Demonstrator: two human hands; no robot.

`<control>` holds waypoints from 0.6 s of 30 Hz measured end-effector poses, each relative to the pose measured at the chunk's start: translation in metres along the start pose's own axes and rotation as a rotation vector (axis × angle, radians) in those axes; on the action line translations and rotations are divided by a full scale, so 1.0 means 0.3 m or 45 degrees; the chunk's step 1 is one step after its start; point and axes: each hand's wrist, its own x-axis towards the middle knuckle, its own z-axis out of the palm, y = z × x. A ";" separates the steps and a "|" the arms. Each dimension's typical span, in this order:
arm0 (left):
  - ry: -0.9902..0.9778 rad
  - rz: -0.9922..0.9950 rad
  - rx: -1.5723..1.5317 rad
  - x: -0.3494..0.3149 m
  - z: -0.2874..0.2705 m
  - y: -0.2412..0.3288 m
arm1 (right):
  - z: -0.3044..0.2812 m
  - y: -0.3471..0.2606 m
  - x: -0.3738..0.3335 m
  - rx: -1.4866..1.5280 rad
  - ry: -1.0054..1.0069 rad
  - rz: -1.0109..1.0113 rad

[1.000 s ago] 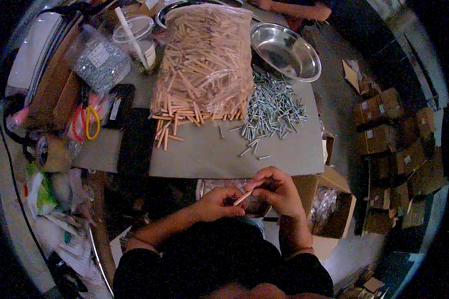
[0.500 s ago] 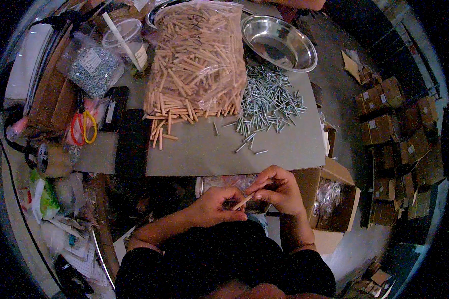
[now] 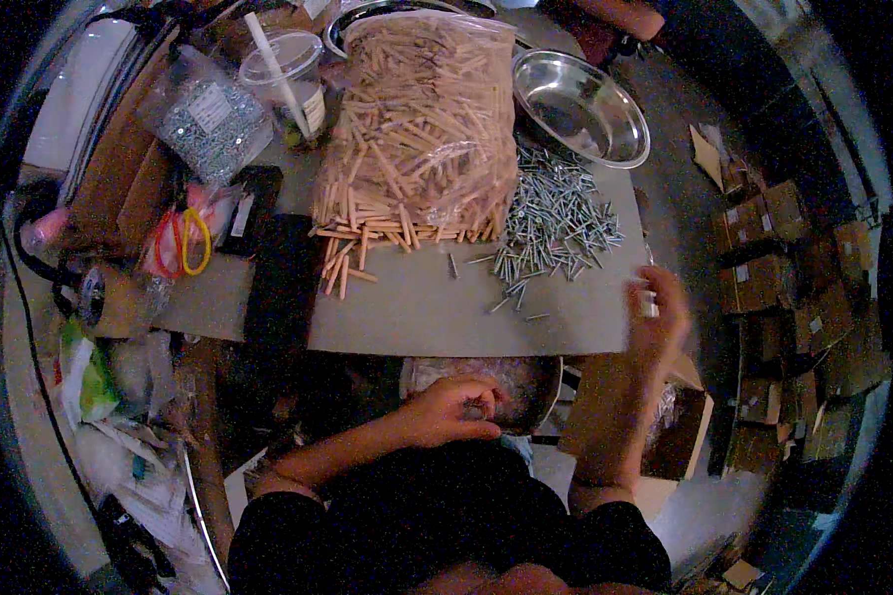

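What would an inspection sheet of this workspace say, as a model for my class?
Surface: grey-brown tabletop, carrying loose parts.
Job's things: clear bag of wooden-looking pegs, some spilling out; silvery fasteners piled to its right; shiny metal bowl behind the pile.
Clutter: lidded cup with straw, bag of small metal parts, at left.
Hands: left hand curled before the torso; right hand blurred near the table's right edge; contents unclear.
Cables: thin black line, possibly a cable, far left.
Surroundings: stacked cartons at right.
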 end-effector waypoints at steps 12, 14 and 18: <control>-0.057 -0.452 -0.039 -0.063 -0.017 -0.017 | 0.514 -0.560 -0.118 -0.045 -0.710 -0.762; -0.038 -0.476 -0.033 -0.070 -0.024 -0.026 | 0.466 -0.536 -0.113 -0.083 -0.790 -0.636; 0.121 -0.483 -0.206 -0.068 -0.038 -0.004 | 0.297 -0.425 -0.091 0.140 -0.899 -0.286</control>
